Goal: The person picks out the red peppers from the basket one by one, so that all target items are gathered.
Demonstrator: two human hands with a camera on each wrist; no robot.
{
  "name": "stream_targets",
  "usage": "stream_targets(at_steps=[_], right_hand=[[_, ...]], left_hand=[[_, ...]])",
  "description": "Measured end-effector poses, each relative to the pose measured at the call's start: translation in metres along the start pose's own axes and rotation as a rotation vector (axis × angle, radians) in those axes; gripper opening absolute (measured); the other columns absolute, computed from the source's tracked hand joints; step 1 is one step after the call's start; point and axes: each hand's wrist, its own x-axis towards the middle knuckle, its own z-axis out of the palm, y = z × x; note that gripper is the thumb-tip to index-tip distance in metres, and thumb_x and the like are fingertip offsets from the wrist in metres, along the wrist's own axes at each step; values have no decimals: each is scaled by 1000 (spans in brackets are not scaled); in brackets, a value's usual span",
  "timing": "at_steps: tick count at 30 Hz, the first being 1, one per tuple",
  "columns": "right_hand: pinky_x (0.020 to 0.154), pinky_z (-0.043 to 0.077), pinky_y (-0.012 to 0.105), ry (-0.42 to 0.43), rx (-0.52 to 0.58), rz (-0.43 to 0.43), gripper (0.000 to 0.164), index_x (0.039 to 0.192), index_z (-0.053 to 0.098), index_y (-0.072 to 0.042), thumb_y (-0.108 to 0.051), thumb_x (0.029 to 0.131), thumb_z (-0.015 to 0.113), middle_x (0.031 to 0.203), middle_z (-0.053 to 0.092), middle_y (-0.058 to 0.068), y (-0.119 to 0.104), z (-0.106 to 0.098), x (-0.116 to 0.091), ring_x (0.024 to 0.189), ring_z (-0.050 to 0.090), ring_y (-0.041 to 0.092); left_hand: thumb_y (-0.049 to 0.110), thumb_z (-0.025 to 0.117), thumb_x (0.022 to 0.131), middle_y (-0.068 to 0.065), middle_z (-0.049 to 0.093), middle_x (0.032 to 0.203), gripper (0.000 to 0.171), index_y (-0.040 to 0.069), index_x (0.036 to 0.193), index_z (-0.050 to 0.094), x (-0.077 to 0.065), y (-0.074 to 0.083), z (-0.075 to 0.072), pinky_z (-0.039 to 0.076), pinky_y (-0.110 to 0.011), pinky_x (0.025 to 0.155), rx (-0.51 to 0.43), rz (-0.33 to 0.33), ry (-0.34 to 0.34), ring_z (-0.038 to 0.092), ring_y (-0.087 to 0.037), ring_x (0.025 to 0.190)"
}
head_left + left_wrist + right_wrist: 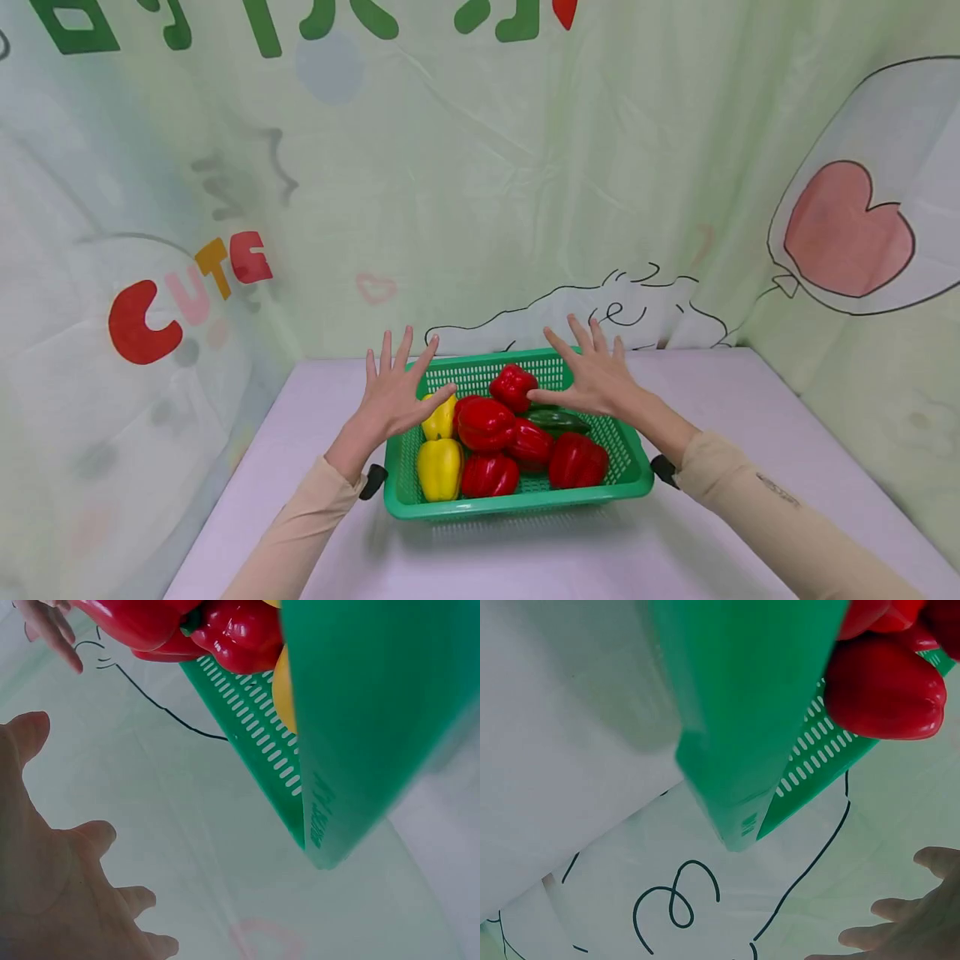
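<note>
A green plastic basket [517, 498] with slotted walls stands on the table. Inside lie several red bell peppers [486, 425], yellow bell peppers [440, 469] at its left side and a dark green cucumber-like vegetable [557, 420] at the right. My left hand [393, 398] is spread over the basket's left rim, fingers straight and apart, holding nothing. Over the right side spreads my right hand [596, 379], likewise holding nothing, its thumb overlapping the rear red pepper in the head view. Each wrist view shows its hand's spread fingers beside the basket, apart from its wall.
A pale lilac table [705, 417] carries the basket. Behind it hangs a light green curtain [480, 208] with printed drawings and letters, and more curtain closes off both sides. Dark wrist cameras [372, 482] sit under both wrists.
</note>
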Motion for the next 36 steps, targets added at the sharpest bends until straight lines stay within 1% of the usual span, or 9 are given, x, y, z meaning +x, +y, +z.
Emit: stream_targets(at_steps=[6, 10, 13, 18, 23, 28, 32, 36], right_hand=[[105, 2, 75, -14, 7, -1, 105, 158, 24, -17, -74, 78, 60, 163, 4, 21, -2, 0, 0, 145, -1, 52], [105, 2, 75, -22, 18, -21, 104, 157, 25, -16, -73, 79, 61, 163, 5, 22, -4, -1, 0, 145, 0, 52], [105, 2, 75, -45, 26, -17, 103, 158, 24, -15, -72, 80, 61, 162, 5, 23, -4, -2, -1, 144, 1, 52], [106, 4, 74, -66, 26, 13, 103, 158, 23, -15, -72, 81, 60, 162, 5, 23, -1, -2, -3, 145, 2, 51], [106, 4, 75, -81, 31, 13, 102, 157, 23, -13, -70, 82, 60, 161, 6, 25, 2, -2, -6, 144, 3, 52], [105, 5, 75, -99, 36, 14, 101, 157, 24, -11, -69, 82, 60, 161, 6, 27, 5, -2, -7, 144, 4, 53], [105, 6, 75, -107, 42, 19, 99, 157, 24, -11, -66, 83, 60, 160, 7, 28, 7, 0, -7, 144, 5, 53], [105, 7, 75, -114, 48, 19, 98, 156, 26, -10, -65, 83, 61, 160, 9, 29, 8, 1, -7, 143, 7, 54]], left_hand=[[66, 44, 93, -14, -1, 165, 82, 26, 159, 14, -1, -5, -2, -4, -65, 112, 9, 0, -8, -7, -44, 147], [65, 45, 93, -15, 2, 164, 82, 26, 159, 16, -5, -12, -5, -2, -66, 112, 21, -4, -2, -5, -44, 147], [64, 46, 93, -16, 2, 164, 82, 25, 159, 18, -9, -18, -5, -2, -65, 112, 24, -15, -10, -6, -44, 147], [62, 47, 93, -17, 3, 164, 80, 24, 158, 20, -17, -26, -2, -2, -65, 112, -28, -21, -11, -4, -45, 147], [60, 49, 93, -20, 7, 163, 79, 24, 158, 22, -25, -36, 7, -1, -66, 112, -77, -35, -4, -2, -46, 147], [60, 49, 94, -24, 7, 162, 80, 24, 158, 21, -30, -47, 20, 0, -65, 112, -143, -69, -22, 0, -48, 146], [60, 49, 94, -25, 8, 161, 80, 24, 159, 20, -33, -55, 31, 3, -66, 112, -175, -92, -27, 3, -50, 146], [59, 48, 95, -25, 7, 162, 79, 24, 159, 19, -37, -60, 40, 3, -65, 112, -231, -116, -52, 1, -49, 146]])
